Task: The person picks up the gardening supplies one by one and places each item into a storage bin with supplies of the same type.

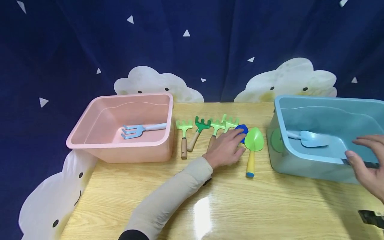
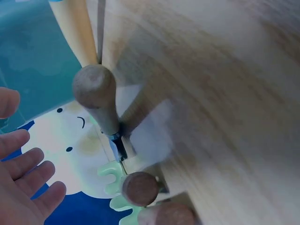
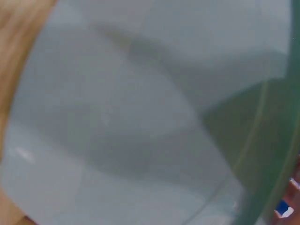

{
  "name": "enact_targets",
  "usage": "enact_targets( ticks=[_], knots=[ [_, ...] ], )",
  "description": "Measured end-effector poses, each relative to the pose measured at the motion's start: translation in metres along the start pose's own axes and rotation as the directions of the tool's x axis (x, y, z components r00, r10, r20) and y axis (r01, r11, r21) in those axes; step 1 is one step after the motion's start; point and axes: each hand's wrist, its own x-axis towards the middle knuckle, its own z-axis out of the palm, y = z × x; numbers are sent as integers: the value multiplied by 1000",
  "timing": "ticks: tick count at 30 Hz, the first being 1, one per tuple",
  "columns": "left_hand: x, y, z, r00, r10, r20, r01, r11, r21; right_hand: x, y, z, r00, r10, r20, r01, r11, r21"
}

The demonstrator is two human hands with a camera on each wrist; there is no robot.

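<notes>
In the head view my left hand (image 1: 226, 148) hovers over the middle of a row of toy garden tools, fingers spread and holding nothing. Close to its fingertips lie a dark blue shovel (image 1: 243, 127), mostly covered by the hand, and light green rakes (image 1: 230, 121). A lime trowel with a yellow handle (image 1: 250, 163) lies just to the right. Over the near rim of the blue bin (image 1: 288, 146) reaches my right hand (image 1: 370, 160), partly cut off by the frame, its fingers apart and nothing in them. A light blue shovel (image 1: 314, 138) lies inside this bin.
The pink bin (image 1: 120, 145) on the left contains a light blue fork (image 1: 135, 130). Beside it lie a light green rake (image 1: 184, 133) and a dark green rake (image 1: 201, 124), both with wooden handles. A navy cloth (image 1: 192, 60) hangs behind the wooden table (image 1: 240, 206).
</notes>
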Motion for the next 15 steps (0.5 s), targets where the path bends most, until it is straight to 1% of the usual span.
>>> enact_targets(
  ticks=[4, 5, 7, 10, 12, 14, 15],
  knots=[
    [-2, 0, 3, 1000, -12, -8, 12, 1000, 0, -9, 9, 5, 1000, -6, 4, 6, 1000, 3],
    [-2, 0, 3, 1000, -14, -10, 14, 1000, -3, -12, 12, 7, 1000, -16, -5, 16, 1000, 13],
    [-4, -2, 4, 1000, -7, -19, 7, 1000, -9, -20, 18, 11, 998, -60, -21, 60, 998, 27],
    [-8, -8, 7, 999, 11, -36, -12, 1000, -28, -29, 22, 12, 993, -117, -20, 117, 993, 3],
    [-12, -13, 9, 998, 23, -52, -25, 999, -36, -32, 23, 14, 988, -147, -39, 147, 989, -14],
    [-16, -17, 12, 998, 27, -56, -30, 999, -42, -33, 21, 14, 988, -147, -52, 146, 989, -28],
    [-18, -19, 12, 998, 28, -55, -30, 999, -39, -32, 21, 17, 984, -157, -87, 156, 988, -18]
  ],
)
